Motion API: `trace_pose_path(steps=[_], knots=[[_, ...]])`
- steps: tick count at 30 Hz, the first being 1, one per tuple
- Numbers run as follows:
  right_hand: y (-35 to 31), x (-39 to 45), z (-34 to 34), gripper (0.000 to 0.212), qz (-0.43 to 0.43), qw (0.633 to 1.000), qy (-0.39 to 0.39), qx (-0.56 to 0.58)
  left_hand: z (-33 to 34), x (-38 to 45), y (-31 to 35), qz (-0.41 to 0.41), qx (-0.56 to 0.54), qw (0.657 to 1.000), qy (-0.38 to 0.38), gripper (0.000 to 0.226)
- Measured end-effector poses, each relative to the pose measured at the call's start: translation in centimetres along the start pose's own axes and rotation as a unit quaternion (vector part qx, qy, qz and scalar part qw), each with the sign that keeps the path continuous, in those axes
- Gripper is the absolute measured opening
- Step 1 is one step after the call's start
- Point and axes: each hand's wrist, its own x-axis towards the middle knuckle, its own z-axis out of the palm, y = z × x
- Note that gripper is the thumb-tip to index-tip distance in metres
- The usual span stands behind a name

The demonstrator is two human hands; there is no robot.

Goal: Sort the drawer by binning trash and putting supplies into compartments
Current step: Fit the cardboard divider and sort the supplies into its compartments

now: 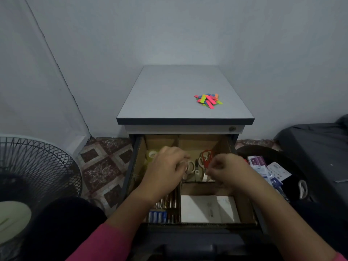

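Observation:
The open drawer (135,162) is split by cardboard dividers into compartments. My left hand (165,170) reaches over the middle, its fingers curled round a beige tape roll (191,166). My right hand (226,170) hovers beside it with fingertips pinched together; whether it holds something small is unclear. Red-handled scissors (206,157) lie in the back right compartment. A clear tape roll (151,154) sits back left. Batteries (157,216) lie front left, and white paper (205,209) front right.
A pile of coloured sticky tabs (208,100) lies on the cabinet top (169,95). A black bin (293,185) with discarded wrappers (267,170) stands right of the drawer. A fan (33,174) stands on the left.

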Motion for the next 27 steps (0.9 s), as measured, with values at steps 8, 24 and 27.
trace_pose_path(steps=[8,24,27], knots=[[-1.5,6.6,-5.1,0.035,-0.119,0.957,0.264,0.026,-4.2,8.3,-1.1,-0.074,-0.034,0.993,0.082,0.031],[-2.9,19.8,-6.7,0.099,-0.05,0.97,0.129,-0.198,-3.6,18.5,-8.2,-0.157,0.213,0.95,-0.169,0.082],[-4.1,21.5,-5.9,0.088,-0.069,0.969,0.124,-0.2,-3.2,19.4,-8.8,-0.145,0.203,0.955,-0.161,0.067]])
